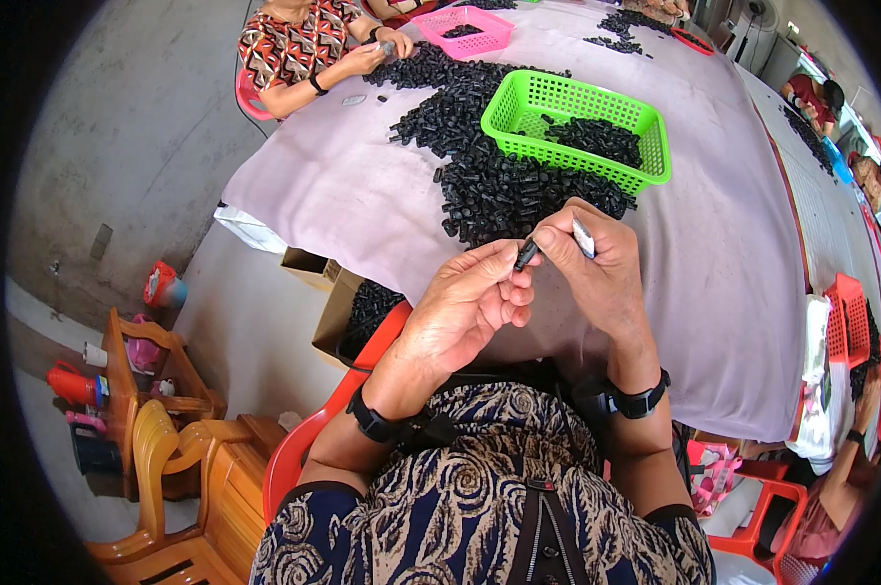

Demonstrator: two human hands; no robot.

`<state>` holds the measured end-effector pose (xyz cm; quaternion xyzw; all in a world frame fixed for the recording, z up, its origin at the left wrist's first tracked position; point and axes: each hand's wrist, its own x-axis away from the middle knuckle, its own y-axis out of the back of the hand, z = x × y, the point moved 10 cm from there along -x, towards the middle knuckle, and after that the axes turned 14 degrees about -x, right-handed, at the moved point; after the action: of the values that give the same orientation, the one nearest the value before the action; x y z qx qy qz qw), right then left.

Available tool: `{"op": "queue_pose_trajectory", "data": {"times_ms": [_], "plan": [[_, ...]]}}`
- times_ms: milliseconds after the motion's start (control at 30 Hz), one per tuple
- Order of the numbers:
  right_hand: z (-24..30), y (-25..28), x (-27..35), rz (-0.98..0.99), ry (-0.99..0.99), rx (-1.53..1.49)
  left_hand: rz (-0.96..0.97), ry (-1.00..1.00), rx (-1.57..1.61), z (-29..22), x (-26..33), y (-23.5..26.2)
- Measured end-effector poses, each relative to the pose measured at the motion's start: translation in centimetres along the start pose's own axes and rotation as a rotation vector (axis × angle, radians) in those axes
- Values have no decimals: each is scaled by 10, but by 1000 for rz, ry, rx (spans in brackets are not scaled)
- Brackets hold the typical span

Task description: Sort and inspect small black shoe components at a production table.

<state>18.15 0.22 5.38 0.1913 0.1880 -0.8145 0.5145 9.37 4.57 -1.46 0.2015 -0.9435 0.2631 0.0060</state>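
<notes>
My left hand [465, 307] pinches a small black plastic part [526, 253] at its fingertips. My right hand [596, 268] meets it from the right, fingers touching the same part, and grips a small silvery blade-like tool [584, 237]. Both hands hover over the near edge of a table covered with a pale lilac cloth [723, 253]. Just beyond them lies a big heap of several black parts [499, 185]. A bright green basket [577, 122] with more black parts stands behind the heap.
Another person in a patterned top [299, 49] works at the far left of the table by a pink basket [465, 29]. A cardboard box of black parts [357, 312] sits on the floor at left. Wooden chairs [167, 439] stand lower left; red chairs and people at right.
</notes>
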Motion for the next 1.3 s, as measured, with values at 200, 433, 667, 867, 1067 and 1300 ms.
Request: {"op": "queue_pose_trajectory", "data": {"times_ms": [200,433,667,867,1067,1300], "plan": [[6,-5,0,59,22,82,-45,13,31,2,0,4],[-3,-7,0,71,-37,6,-15,19,49,5,-2,6],[-9,3,2,-1,-123,-42,-95,-19,-1,1,-2,9],[9,44,0,-262,-46,110,-121,-74,51,2,-9,29],[26,81,-16,-420,113,441,-198,-64,91,5,-10,44],[20,113,-75,-399,171,895,-189,-63,143,1,-14,45]]}}
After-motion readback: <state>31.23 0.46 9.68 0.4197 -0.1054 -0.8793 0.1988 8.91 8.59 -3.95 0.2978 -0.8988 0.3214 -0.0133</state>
